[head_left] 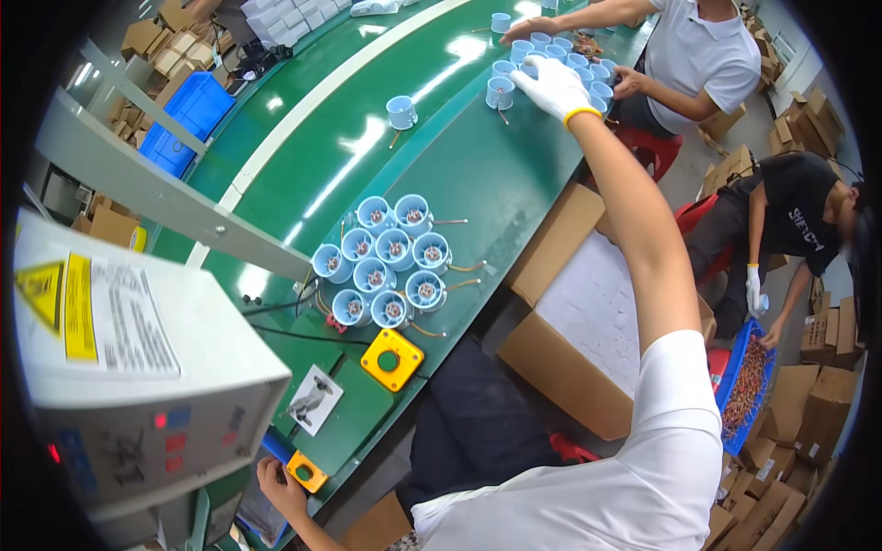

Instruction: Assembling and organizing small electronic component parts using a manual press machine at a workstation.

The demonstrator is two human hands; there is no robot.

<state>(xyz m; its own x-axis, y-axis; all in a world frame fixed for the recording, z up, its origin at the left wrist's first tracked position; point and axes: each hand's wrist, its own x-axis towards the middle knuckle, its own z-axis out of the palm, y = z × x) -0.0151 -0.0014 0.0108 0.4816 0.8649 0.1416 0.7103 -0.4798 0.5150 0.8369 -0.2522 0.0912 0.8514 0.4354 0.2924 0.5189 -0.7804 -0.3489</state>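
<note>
your scene is bright; the light seems to come from above, streaking the green belt [386, 69] with white glare beyond the light blue cups [393, 246]. below and left of those cups you get a shaded front panel [138, 473], its glowing red indicators [175, 442] soft. far from the cups, straight edges bend toward a black rim.

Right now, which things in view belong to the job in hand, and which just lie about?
Likely in the job:
white-gloved right hand, at light-blue round plastic cups;
left hand, near yellow box with round green button.

Perhaps lying about:
blue rectangular plastic crate;
stacked brown cardboard boxes.
</note>
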